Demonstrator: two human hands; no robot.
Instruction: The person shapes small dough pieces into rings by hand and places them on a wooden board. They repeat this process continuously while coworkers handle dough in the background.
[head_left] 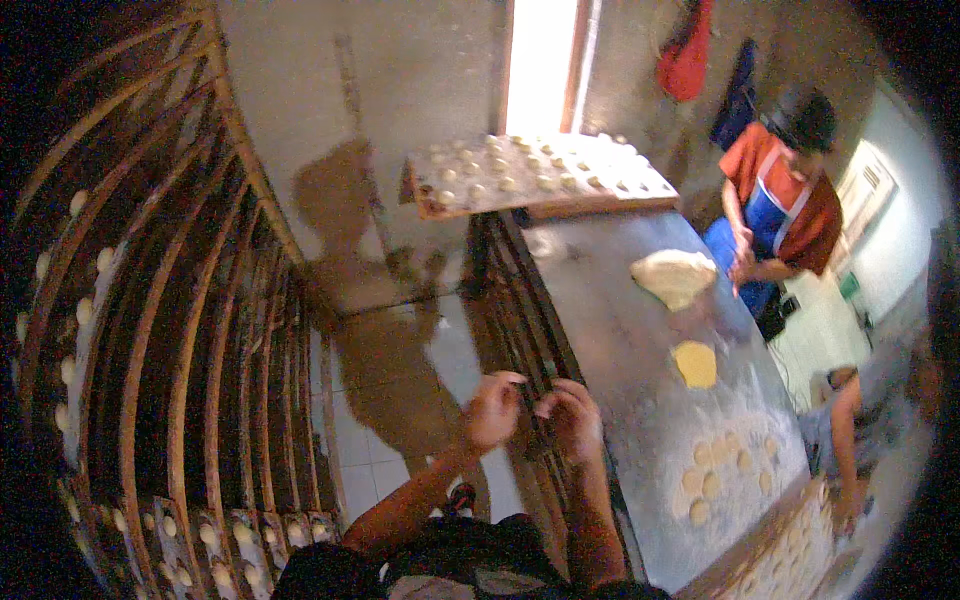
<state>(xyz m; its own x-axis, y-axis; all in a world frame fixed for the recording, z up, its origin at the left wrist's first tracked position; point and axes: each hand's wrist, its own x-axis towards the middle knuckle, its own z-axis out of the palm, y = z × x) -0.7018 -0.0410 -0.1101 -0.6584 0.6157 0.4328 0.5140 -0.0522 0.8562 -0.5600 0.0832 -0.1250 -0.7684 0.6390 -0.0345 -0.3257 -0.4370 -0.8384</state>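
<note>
My left hand (pixel 493 412) is raised over the gap beside the metal-topped work table (pixel 610 345), its fingers loosely bent. Close by on its right, apart from it, my right hand (pixel 573 420) hovers at the table's left edge with fingers curved and spread a little. Both are somewhat blurred, and I see nothing in either. On the table lie a large pale piece of dough (pixel 674 278), a yellow flattened round (pixel 694 364) and several small dough rounds (pixel 711 485) on scattered flour.
A board (pixel 450 210) bearing rows of dough balls rests across the table's far end; another board (pixel 745 540) stands at the near right. A tall rack (pixel 180 400) with dough on its trays fills the left. A co-worker (pixel 785 190) in a blue apron stands across the table; another person's arm (pixel 846 430) is nearer.
</note>
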